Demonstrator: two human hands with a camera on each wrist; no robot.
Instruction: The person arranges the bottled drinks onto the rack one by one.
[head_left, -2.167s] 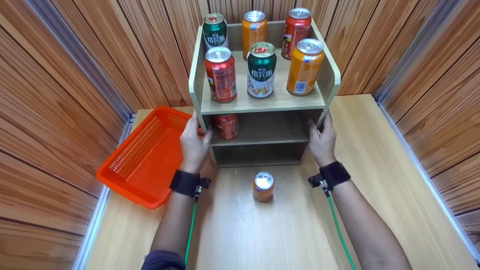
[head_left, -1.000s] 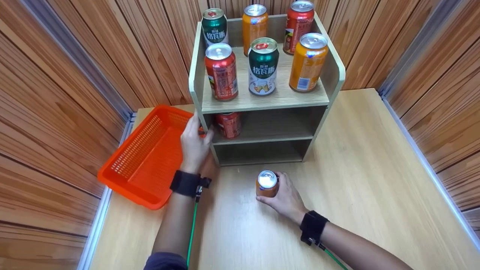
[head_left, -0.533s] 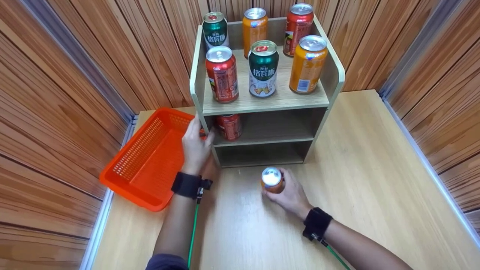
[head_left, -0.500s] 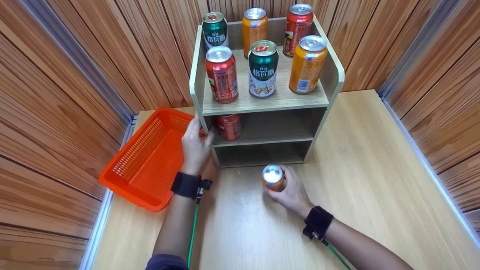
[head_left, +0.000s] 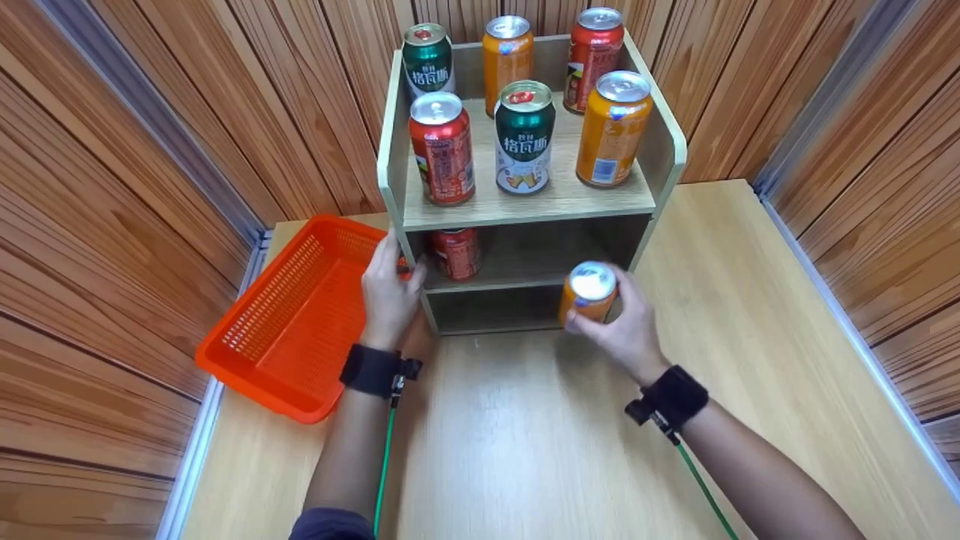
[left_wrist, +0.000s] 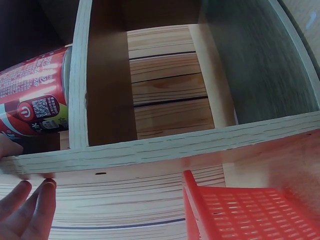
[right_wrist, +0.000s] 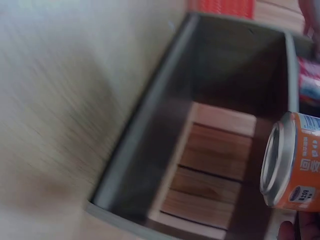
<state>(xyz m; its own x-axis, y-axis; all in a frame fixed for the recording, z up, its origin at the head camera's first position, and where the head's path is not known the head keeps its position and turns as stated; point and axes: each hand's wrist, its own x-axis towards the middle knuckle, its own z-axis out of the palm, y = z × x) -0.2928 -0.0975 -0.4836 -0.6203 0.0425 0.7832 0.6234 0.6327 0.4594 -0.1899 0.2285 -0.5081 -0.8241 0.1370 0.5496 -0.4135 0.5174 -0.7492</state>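
A wooden shelf [head_left: 525,206] stands at the back of the table. My left hand [head_left: 388,289] grips the front edge of its left side panel [left_wrist: 150,147], thumb inside and fingers [left_wrist: 37,210] outside. My right hand [head_left: 621,321] holds an orange can [head_left: 589,291] upright in the air, in front of the right end of the middle and bottom shelves. In the right wrist view the orange can [right_wrist: 292,160] hangs before an open dark compartment [right_wrist: 215,150]. A red can [head_left: 454,253] stands at the left of the middle shelf, close to my left thumb, and the red can [left_wrist: 31,100] also shows in the left wrist view.
Several cans stand on the top shelf: red [head_left: 441,146], green [head_left: 523,135] and orange [head_left: 613,127] in front, three more behind. An orange plastic basket [head_left: 289,319] lies left of the shelf, against my left hand. Wooden walls close in the table [head_left: 525,450] on three sides.
My right hand left the shelf's right side, took hold of the orange can on the table, and has lifted it up and to the right, before the shelf. My left hand stayed put.
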